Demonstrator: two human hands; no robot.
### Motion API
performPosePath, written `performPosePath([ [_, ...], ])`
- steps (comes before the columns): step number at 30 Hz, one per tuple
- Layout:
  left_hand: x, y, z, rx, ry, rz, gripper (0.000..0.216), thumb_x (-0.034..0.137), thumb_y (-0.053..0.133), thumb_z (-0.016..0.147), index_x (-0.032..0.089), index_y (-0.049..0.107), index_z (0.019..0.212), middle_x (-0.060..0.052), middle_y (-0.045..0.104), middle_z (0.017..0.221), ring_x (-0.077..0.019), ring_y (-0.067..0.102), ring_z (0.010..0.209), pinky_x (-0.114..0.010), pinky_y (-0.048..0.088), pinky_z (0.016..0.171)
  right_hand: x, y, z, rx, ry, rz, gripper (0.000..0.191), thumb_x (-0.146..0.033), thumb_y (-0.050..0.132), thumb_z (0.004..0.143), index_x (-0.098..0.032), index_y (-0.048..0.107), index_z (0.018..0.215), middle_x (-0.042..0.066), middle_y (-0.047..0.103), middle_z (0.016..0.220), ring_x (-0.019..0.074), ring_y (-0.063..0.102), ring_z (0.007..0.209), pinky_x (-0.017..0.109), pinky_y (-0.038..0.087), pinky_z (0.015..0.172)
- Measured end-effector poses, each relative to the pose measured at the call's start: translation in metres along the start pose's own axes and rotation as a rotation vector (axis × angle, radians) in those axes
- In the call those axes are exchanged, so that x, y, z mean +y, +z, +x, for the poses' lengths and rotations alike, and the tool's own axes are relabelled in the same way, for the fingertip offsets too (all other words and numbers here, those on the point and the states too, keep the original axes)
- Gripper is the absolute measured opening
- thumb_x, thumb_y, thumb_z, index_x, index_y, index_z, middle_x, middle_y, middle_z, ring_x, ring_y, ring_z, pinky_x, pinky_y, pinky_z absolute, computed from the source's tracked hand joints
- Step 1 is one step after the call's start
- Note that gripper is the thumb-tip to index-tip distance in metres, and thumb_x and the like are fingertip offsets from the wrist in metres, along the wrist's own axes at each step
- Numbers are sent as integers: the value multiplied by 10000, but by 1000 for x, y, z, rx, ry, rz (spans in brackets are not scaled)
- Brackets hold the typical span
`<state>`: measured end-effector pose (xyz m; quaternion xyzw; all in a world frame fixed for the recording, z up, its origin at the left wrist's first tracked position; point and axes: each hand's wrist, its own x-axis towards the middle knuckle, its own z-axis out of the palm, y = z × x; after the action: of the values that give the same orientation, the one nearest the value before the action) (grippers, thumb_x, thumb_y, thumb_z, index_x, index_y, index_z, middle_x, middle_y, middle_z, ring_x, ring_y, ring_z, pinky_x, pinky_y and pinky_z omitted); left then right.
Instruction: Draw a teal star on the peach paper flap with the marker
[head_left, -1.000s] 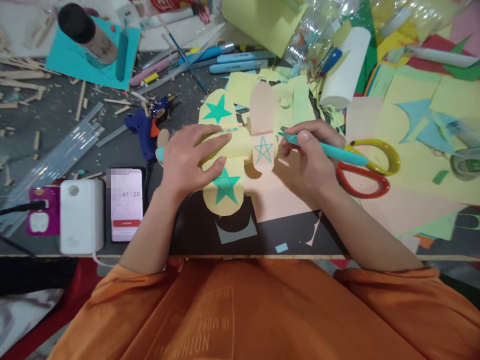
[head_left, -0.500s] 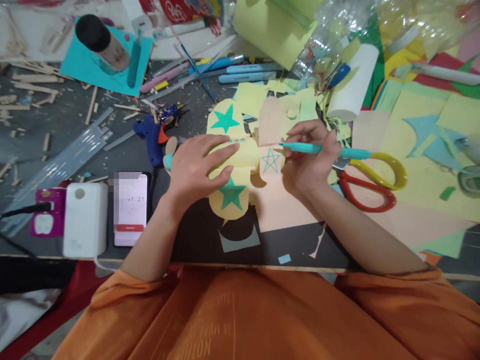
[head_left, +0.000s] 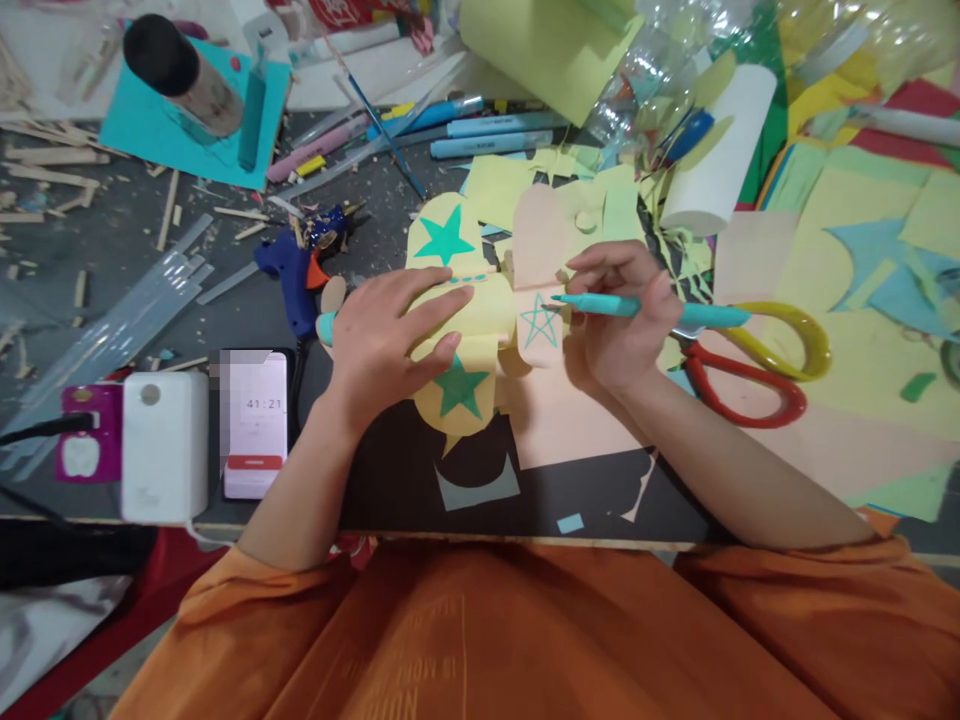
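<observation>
A yellow paper cut-out (head_left: 480,300) with two green stars lies in the middle of the table. A peach paper strip (head_left: 538,290) crosses it and carries a star drawn in teal outline. My left hand (head_left: 386,335) lies flat on the yellow cut-out, fingers stretched out, pressing it down. My right hand (head_left: 619,320) pinches a teal marker (head_left: 645,308), held almost level, with its tip just right of the drawn star.
Red-and-yellow scissors (head_left: 757,360) lie right of my hand. A blue glue gun (head_left: 292,272), phone (head_left: 255,422), white charger (head_left: 165,445), glue sticks (head_left: 112,330), markers (head_left: 480,130), a white roll (head_left: 716,150) and coloured paper sheets (head_left: 862,330) crowd the table.
My right hand has lifted the marker from the drawn star and tilted it to nearly level. The view shifted slightly. My left hand stays on the cut-out.
</observation>
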<state>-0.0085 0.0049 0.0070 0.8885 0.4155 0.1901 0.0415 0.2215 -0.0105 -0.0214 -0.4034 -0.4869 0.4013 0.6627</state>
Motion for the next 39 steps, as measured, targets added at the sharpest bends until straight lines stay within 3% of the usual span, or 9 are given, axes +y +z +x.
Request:
performPosePath([
  [5, 3, -3, 1, -67, -67, -10, 393, 418, 441, 954, 330, 680, 1254, -29, 699, 1349, -263, 662, 1221, -448, 520, 1015, -3, -4, -1, 3, 46, -36, 440, -717, 546, 862, -310, 670, 752, -10, 509, 565, 156, 424, 462, 327, 312, 408],
  [10, 6, -3, 1, -82, -86, -19, 395, 418, 443, 944, 324, 680, 1246, -15, 701, 1347, -252, 655, 1228, -434, 513, 1020, -12, -10, 8, -60, 65, -20, 242, -464, 684, 874, -285, 702, 712, -42, 502, 536, 112, 416, 438, 290, 269, 409],
  [13, 7, -3, 1, -87, -90, -10, 396, 403, 451, 937, 327, 679, 1252, -7, 697, 1355, -252, 652, 1232, -433, 509, 1029, -16, -11, 12, -57, 82, 6, 200, -433, 721, 852, -278, 704, 727, -53, 547, 581, 89, 413, 404, 281, 249, 374],
  [18, 6, -1, 1, -77, -84, 15, 392, 395, 455, 938, 324, 680, 1251, -5, 695, 1360, -249, 654, 1226, -427, 514, 1022, -20, -10, 12, -111, 50, -111, 316, -540, 748, 822, -276, 629, 693, -63, 539, 538, 93, 425, 390, 284, 290, 362],
  [24, 6, -3, 2, -66, -55, 34, 388, 422, 427, 957, 325, 692, 1223, -3, 699, 1353, -240, 672, 1206, -412, 537, 986, -25, -7, 8, -66, 25, -214, 427, -461, 712, 886, -256, 495, 580, -63, 493, 474, 101, 439, 409, 300, 359, 448],
  [32, 3, 0, 0, -73, -63, 22, 381, 409, 447, 949, 343, 671, 1251, -8, 677, 1387, -256, 657, 1227, -436, 521, 1012, -25, -8, 7, -98, 6, -316, 450, -547, 665, 892, -258, 484, 598, -48, 496, 532, 121, 454, 479, 329, 376, 516],
  [39, 2, 1, -1, -74, -65, 27, 379, 392, 463, 938, 352, 671, 1252, 0, 680, 1383, -257, 660, 1219, -435, 522, 1011, -26, -7, 5, -165, -123, -315, 420, -434, 648, 928, -245, 526, 574, -31, 559, 545, 130, 515, 521, 322, 402, 528],
])
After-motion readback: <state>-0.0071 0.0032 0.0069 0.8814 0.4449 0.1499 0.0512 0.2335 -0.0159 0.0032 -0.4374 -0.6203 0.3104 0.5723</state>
